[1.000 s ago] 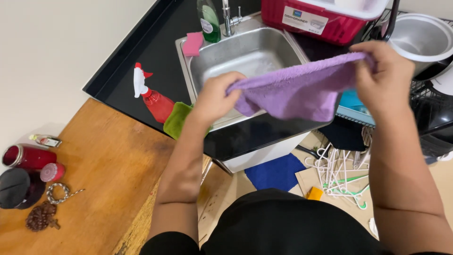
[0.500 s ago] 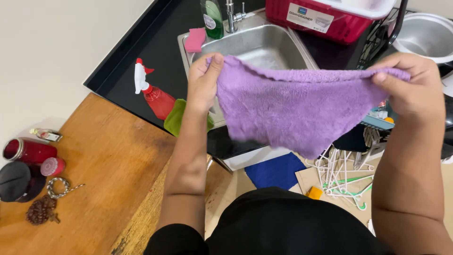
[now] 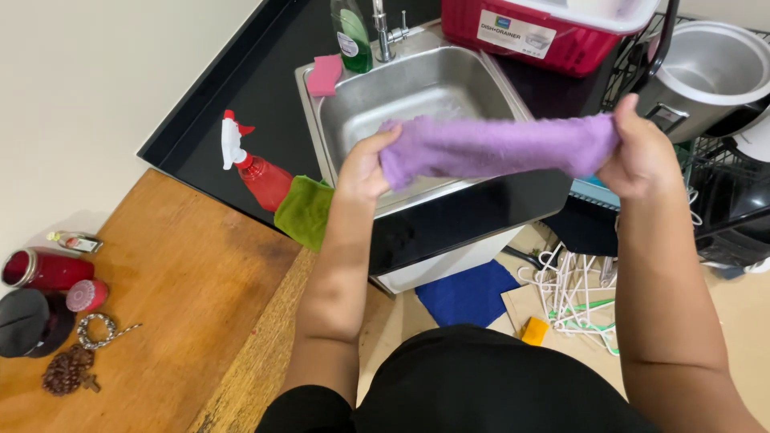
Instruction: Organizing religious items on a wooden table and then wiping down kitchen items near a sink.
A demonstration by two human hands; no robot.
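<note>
Holding purple cloth point(image 3: 493, 146) bunched over sink point(image 3: 417, 88); left hand point(image 3: 362, 164) and right hand point(image 3: 638, 148) each clenched on an end; better kept taut, grips firm.

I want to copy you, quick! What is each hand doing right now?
Left hand: closed, gripping one end of the bunched purple cloth over the steel sink.
Right hand: closed, gripping the cloth's other end.

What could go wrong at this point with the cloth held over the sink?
The purple cloth is stretched between the left hand and right hand near the sink's front edge, so any drips may miss the basin and reach the floor. A left elbow swing might knock the red spray bottle standing close by.
</note>
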